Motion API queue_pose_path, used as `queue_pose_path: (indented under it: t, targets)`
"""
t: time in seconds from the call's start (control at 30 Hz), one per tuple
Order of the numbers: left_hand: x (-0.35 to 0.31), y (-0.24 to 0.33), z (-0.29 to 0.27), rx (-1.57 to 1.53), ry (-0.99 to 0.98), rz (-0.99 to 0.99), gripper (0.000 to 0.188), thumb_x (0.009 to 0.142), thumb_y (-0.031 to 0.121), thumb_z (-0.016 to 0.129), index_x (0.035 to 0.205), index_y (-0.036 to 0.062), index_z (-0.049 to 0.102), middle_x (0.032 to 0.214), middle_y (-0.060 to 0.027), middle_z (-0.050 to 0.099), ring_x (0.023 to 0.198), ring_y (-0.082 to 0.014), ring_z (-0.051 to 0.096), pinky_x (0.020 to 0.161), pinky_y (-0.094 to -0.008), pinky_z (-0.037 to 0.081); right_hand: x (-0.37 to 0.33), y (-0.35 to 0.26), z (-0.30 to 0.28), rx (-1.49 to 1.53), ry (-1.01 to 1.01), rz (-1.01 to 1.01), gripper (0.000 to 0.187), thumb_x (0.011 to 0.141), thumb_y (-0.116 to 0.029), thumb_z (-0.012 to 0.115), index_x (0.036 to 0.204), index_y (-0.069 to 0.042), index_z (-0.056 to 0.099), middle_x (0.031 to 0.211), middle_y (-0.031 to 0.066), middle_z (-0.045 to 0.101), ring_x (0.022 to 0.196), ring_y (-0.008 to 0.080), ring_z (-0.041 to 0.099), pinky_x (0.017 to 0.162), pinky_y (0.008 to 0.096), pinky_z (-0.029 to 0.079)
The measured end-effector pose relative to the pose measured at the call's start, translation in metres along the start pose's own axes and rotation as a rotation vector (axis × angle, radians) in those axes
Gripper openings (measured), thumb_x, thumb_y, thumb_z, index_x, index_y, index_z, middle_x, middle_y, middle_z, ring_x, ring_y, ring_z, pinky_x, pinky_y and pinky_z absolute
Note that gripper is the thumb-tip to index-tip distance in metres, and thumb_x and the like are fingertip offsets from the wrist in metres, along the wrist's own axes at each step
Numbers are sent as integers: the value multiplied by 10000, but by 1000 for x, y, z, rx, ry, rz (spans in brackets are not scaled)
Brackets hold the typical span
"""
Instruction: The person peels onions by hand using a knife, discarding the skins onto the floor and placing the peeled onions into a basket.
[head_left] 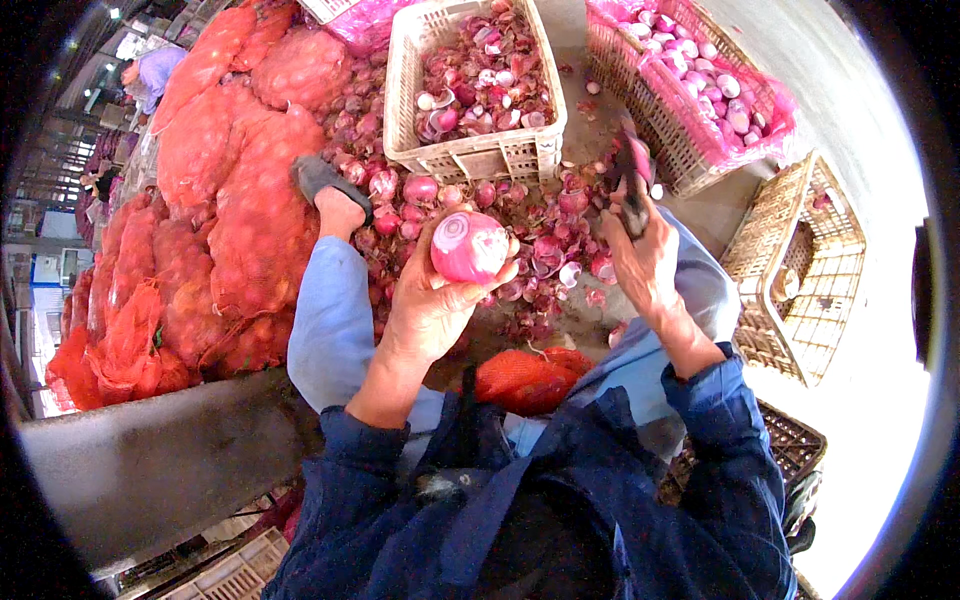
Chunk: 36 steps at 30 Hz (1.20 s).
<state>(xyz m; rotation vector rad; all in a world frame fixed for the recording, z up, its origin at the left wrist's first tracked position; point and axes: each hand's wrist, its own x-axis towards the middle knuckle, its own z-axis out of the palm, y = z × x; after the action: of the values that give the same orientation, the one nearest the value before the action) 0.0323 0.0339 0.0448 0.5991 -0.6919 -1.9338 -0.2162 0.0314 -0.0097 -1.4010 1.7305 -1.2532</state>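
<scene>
The lower part of your body is hiding the ground under you, and the blade of the knife point(632, 185) is partly lost against the onion peels point(545, 245), so its edge is hard to make out. At 10 o'clock a person far away is too small to describe.

At 9 o'clock, red net sacks point(240, 200) are lying in a big heap, bulging and closed. At 12 o'clock a white plastic crate point(470, 155) is holding peels and cut pieces. At 1 o'clock a woven basket with a pink liner point(690, 150) is holding peeled onions point(715, 80). At 3 o'clock an empty woven basket point(790, 270) is lying on its side. A small red net bag point(530, 380) is resting on your lap.

Your left hand point(430, 305) is rising palm up, and its grip is closing around a peeled red onion point(468, 246), just left of the centre, with the cut end facing you. Your right hand point(650, 260) is standing upright at 2 o'clock from the onion, apart from it; its grip is closing tight on the dark knife handle, blade pointing up.
</scene>
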Motion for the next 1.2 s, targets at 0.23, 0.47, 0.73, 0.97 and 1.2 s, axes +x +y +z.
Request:
queue_pose_path:
  t: [0.23, 0.47, 0.73, 0.97, 1.2]
  targets:
    - [0, -3, -4, -200, -33, -39, 744, 781, 155, 792, 1393, 8, 397, 1295, -159, 553, 1209, -356, 549, 996, -482, 499, -12, -7, -11, -120, -196, 173, 276, 839, -200, 722, 959, 27, 621, 773, 218, 662, 722, 340, 670, 660, 401, 513]
    - [2, -8, -21, 4, -50, 22, 669, 797, 162, 784, 1353, 18, 440, 1265, -135, 575, 1152, -312, 590, 971, -510, 506, -56, -44, 4, -23, -373, -115, 308, 851, -229, 714, 1013, 16, 623, 687, 157, 633, 613, 245, 631, 594, 367, 495]
    - [-3, -10, -14, 3, 20, -13, 656, 825, 352, 752, 1329, 26, 488, 1260, -162, 594, 1181, -371, 566, 953, -533, 497, -64, -60, 10, 235, -374, -106, 325, 858, -241, 702, 1070, -7, 625, 727, 208, 663, 640, 365, 673, 592, 431, 527]
    - [-5, -17, -10, 40, 14, -14, 607, 839, 339, 736, 1314, 30, 519, 1276, -164, 592, 1180, -387, 566, 981, -529, 463, -52, -26, 24, -14, -493, -178, 295, 809, -185, 695, 1040, -13, 633, 650, 243, 615, 624, 401, 647, 582, 457, 514]
    - [-7, -8, -8, 295, 21, 99, 659, 818, 171, 763, 1358, 10, 421, 1249, -124, 563, 1152, -245, 560, 991, -390, 462, -46, -35, 12, -19, -563, -145, 344, 766, -164, 717, 1062, -12, 630, 761, 243, 650, 730, 415, 658, 658, 466, 525]
